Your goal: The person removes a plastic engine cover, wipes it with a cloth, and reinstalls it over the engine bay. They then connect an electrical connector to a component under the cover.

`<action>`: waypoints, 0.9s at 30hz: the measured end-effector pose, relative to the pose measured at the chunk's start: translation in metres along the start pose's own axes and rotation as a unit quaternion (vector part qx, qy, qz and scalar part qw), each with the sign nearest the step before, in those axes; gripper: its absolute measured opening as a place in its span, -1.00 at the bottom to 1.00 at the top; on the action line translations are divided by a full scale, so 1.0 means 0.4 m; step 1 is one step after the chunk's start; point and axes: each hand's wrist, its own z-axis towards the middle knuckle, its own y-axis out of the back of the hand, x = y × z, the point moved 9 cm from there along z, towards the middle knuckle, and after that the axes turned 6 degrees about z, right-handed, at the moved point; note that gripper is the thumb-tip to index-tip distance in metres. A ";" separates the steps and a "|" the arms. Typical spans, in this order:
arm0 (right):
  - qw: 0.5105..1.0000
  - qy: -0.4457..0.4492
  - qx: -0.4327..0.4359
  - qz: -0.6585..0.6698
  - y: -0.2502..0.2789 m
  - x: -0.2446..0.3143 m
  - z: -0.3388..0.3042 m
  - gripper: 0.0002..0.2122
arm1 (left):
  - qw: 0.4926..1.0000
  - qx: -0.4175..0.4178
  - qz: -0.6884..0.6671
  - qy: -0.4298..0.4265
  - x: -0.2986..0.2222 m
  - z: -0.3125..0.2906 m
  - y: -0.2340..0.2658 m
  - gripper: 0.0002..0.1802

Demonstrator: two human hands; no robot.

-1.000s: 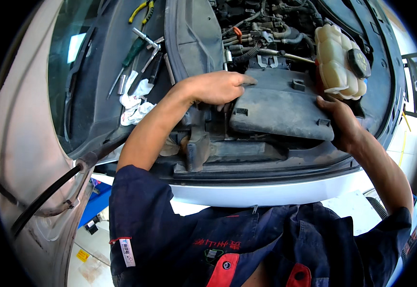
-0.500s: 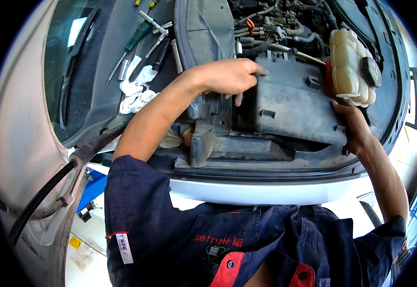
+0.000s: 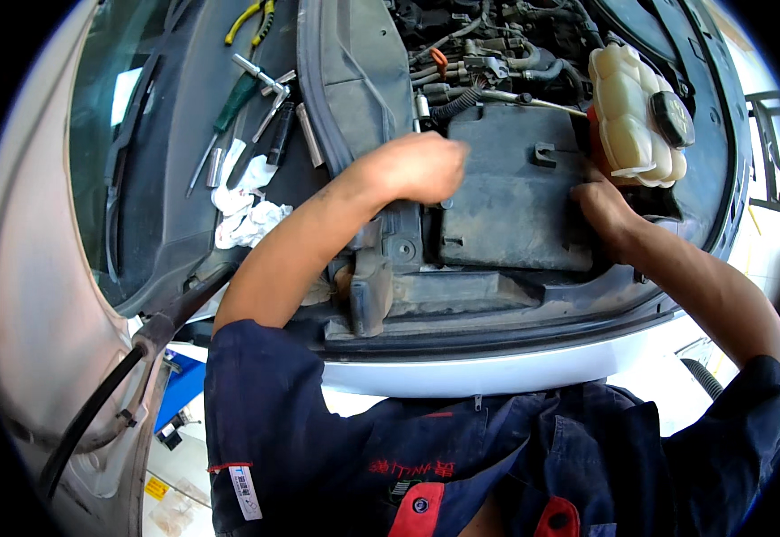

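A black plastic box cover, dusty and roughly square, lies in the engine bay in front of me. My left hand is curled into a fist at its upper left edge; whether the fingers grip the rim is hidden. At the opposite side, my right hand holds the cover's right edge, with most fingertips out of sight. Just beyond that hand stands a cloudy plastic coolant reservoir with a black cap.
Hoses and an orange-red loop handle crowd the engine behind the cover. On the left cowl lie pliers, a T-handle wrench, a green-handled screwdriver, a socket and crumpled white tissue. A hood strut slants nearby.
The cover has shifted left, away from the reservoir side, and sits straighter. My left hand's extended index finger has curled in. My right hand has moved left with the edge. The view has shifted slightly.
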 end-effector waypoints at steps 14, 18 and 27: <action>0.944 0.077 -0.072 -0.313 0.011 0.010 0.067 -0.67 | 0.997 -0.053 -0.045 -0.019 -0.014 -0.017 0.033 -0.50; 0.903 0.170 -0.094 -0.382 0.025 0.016 0.085 -0.56 | 0.984 -0.155 0.018 -0.087 -0.034 -0.023 0.071 -0.49; 0.737 0.264 -0.128 -0.609 -0.013 0.010 0.129 -0.22 | 0.961 -0.170 0.188 -0.113 -0.054 0.380 0.167 -0.65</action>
